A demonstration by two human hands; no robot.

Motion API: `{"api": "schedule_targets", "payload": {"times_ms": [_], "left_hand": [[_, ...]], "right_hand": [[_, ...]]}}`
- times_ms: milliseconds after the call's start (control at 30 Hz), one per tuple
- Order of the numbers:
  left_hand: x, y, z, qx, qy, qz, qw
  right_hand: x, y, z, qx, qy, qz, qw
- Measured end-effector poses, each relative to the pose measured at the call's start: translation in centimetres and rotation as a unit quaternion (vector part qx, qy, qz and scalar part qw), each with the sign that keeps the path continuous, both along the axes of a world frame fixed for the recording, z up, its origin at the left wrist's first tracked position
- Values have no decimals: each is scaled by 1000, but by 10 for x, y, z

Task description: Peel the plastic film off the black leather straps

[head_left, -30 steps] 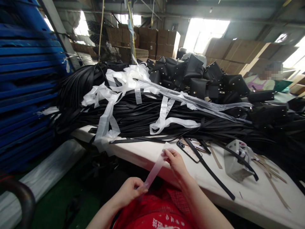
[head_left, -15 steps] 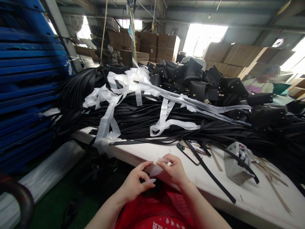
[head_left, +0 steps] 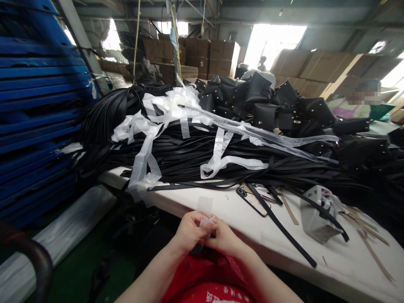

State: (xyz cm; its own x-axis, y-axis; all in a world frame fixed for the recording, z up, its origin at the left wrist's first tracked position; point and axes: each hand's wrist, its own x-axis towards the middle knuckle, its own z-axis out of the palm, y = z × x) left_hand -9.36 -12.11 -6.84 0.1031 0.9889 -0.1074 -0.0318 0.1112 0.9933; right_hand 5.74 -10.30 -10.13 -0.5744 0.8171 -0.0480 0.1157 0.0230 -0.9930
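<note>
My left hand (head_left: 189,231) and my right hand (head_left: 224,239) meet at the near edge of the white table (head_left: 331,269). Both pinch a translucent plastic strip (head_left: 204,207) whose free end sticks up above the fingers. Just beyond lies a large heap of black straps (head_left: 195,155) draped with loose white plastic strips (head_left: 148,143). A single black strap (head_left: 284,237) runs across the table to the right of my hands.
A phone (head_left: 251,200) lies face down on the table near a small grey box (head_left: 317,214). Black bags (head_left: 268,109) are piled behind the straps. Blue pallets (head_left: 34,118) stand stacked at left. Cardboard boxes line the back; another person sits at far right.
The strip was stretched between my hands a second ago. My hands have come together, gathering it, and only a short end now stands up.
</note>
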Motion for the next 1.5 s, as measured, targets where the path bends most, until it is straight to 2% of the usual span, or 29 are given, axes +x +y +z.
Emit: {"api": "schedule_targets", "payload": {"times_ms": [133, 267, 367, 467, 600, 733, 967, 1167, 1333, 1500], "left_hand": [[-7, 1, 6, 39, 18, 15, 999], [-23, 5, 13, 91, 41, 37, 994], [-31, 8, 15, 86, 84, 18, 993], [-31, 7, 15, 63, 79, 10, 995], [-29, 6, 21, 69, 133, 59, 987], [-28, 5, 25, 55, 186, 91, 977], [-19, 4, 23, 19, 128, 121, 984], [-20, 7, 20, 74, 127, 143, 979], [-29, 9, 15, 102, 101, 151, 978], [-25, 9, 21, 88, 37, 160, 982]], "right_hand": [[-10, -6, -7, -98, 63, 13, 993], [-4, -6, -7, -141, 92, 42, 985], [0, -6, -7, -142, 90, 47, 985], [2, -6, -11, -133, 93, 44, 986], [3, -6, -14, -124, 89, 52, 987], [3, -7, -8, -118, 83, 67, 987], [1, -10, -4, -88, 69, 66, 991], [-1, -11, -10, -150, 84, 41, 984], [2, -8, -13, -140, 83, 26, 986], [0, -7, -18, -116, 74, 28, 990]]}}
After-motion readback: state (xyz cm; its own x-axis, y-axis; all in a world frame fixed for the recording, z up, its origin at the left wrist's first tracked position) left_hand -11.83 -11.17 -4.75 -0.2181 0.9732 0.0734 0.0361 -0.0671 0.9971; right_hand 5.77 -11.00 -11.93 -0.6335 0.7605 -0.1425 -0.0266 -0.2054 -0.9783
